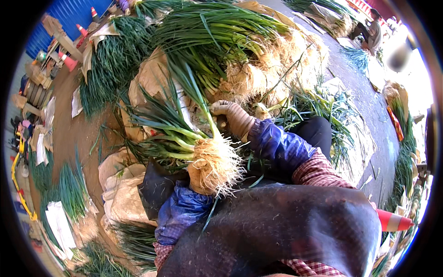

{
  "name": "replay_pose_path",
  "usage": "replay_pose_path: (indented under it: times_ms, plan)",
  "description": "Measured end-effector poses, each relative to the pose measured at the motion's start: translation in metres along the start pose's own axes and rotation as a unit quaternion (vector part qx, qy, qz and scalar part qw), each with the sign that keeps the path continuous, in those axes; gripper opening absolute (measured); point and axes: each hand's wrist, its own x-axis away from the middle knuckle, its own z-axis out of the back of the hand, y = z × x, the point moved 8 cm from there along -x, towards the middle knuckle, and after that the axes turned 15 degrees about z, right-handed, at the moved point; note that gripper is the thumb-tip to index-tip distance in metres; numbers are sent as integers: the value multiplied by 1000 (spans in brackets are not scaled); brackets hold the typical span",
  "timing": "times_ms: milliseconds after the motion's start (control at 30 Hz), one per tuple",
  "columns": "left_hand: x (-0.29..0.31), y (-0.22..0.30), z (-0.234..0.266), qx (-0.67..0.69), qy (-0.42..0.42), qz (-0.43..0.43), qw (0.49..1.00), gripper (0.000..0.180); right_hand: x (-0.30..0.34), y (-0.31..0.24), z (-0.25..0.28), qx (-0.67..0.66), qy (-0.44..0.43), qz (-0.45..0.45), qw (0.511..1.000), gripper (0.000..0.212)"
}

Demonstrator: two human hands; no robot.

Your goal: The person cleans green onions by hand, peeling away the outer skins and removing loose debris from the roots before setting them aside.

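Observation:
A small bunch of green onions [184, 143], with pale, stringy roots [220, 168] and long green leaves, is gripped low in front of me by my left hand [199, 174]. That hand wears a tan glove, and the roots cover much of its fingers. My right hand [234, 119], in a similar glove, has its fingers curled beside one upright stalk of the bunch. Whether anything is pinched in it is hidden. Just beyond lies a big heap of green onions [217, 39], roots turned to the right.
Loose leaf trimmings [318, 111] lie to my right on a pale sheet. More green onions [120, 64] are piled at the far left. A traffic cone [393, 220] lies at my right side. Another person [371, 32] sits at the far right. A dark apron [277, 226] covers my lap.

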Motion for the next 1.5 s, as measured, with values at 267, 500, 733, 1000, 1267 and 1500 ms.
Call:
replay_pose_path:
  times_ms: [267, 500, 733, 1000, 1267, 1500]
  plan:
    - [6, -10, 21, 4, 61, 38, 997, 53, 6, 21, -5, -19, 14, -144, 989, 37]
    - [1, -5, 3, 76, 72, 12, 994, 32, 6, 19, 13, -116, -13, -67, 991, 22]
    - [4, 3, 2, -5, 43, -19, 999, 53, 56, 35, 11, 343, -315, 51, 883, 17]
    - [-1, 4, 22, 115, 20, 7, 993, 31, 61, 7, 60, 430, -199, 72, 877, 59]
    - [5, 1, 15, 1, 104, -38, 994, 57, 43, 9, -22, 194, -228, 24, 954, 35]
    - [14, 4, 15, -15, 184, -32, 982, 54, 55, -20, -41, 685, -367, 177, 604, 35]
